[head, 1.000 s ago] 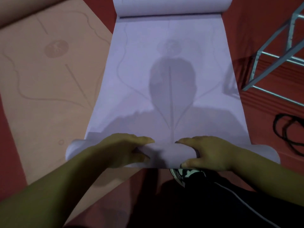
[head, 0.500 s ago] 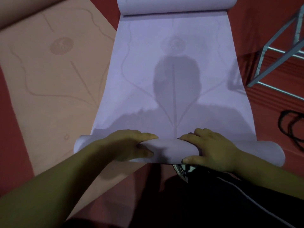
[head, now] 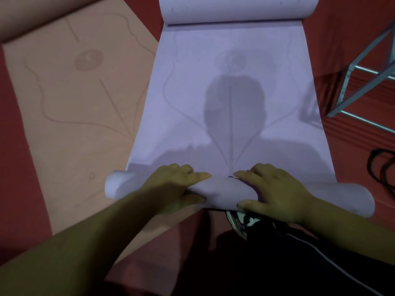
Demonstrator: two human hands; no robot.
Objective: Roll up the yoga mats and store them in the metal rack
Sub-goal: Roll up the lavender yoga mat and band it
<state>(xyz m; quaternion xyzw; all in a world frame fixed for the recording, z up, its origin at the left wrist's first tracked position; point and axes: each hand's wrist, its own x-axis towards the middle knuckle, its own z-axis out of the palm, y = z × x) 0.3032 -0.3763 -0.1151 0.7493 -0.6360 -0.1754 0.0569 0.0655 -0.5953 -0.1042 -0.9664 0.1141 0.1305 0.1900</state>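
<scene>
Lavender yoga mat (head: pixel 230 107) flat on red floor (head: pixel 12 167), faint curved line pattern and round emblem on its face, person's shadow across the middle. Rolled at both ends: thick far roll (head: pixel 235 7) at top of view, thinner near roll (head: pixel 224 191) lying crosswise just ahead of the person. Near roll held under both grips, ends sticking out past them on either side. Left grip (head: pixel 171 186) wrapped over the roll left of centre, fingers curved over the top toward the flat part, thumb on the near side. Right grip (head: pixel 275 193) mirrored right of centre, fingers over the top, thumb pressed on the near face. Index fingertips close, not touching. Both forearms reaching forward and angled inward. Tan mat (head: pixel 74 103) unrolled just beside, at left. Metal rack (head: pixel 350 82) at right edge, apart from the mat; black cable (head: pixel 382 167) below it.
</scene>
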